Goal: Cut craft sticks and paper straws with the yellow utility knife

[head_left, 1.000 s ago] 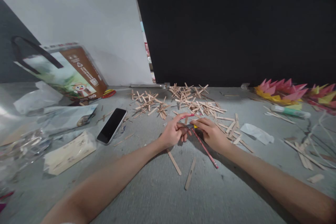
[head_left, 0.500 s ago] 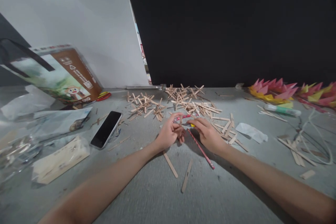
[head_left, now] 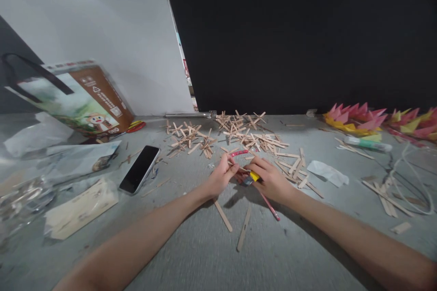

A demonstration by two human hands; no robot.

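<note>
My left hand (head_left: 220, 177) is closed, with its thumb and fingers pinching a thin wooden craft stick (head_left: 241, 169). My right hand (head_left: 272, 181) is closed around a small yellow and grey tool that looks like a utility knife (head_left: 254, 176). The knife meets or nearly touches the stick's right end; whether they touch I cannot tell. A red patterned pencil (head_left: 272, 209) lies partly hidden beneath my right hand. Just beyond my hands is a red strip-like item (head_left: 240, 153). Two loose craft sticks (head_left: 223, 216) (head_left: 243, 229) lie on the table in front of me.
Piles of craft sticks (head_left: 191, 136), many joined in crosses, spread along the back. A phone (head_left: 139, 170), plastic packets (head_left: 82, 207) and a carrier bag (head_left: 85, 100) stand left. To the right are tissue (head_left: 327, 173), a glue stick (head_left: 368, 144), a cable (head_left: 409, 177) and pink-yellow paper flowers (head_left: 355, 118).
My right hand has turned and lowered the knife, showing more of its yellow body. The left fingers have shifted, and the stick now points rightward. The pencil is more covered.
</note>
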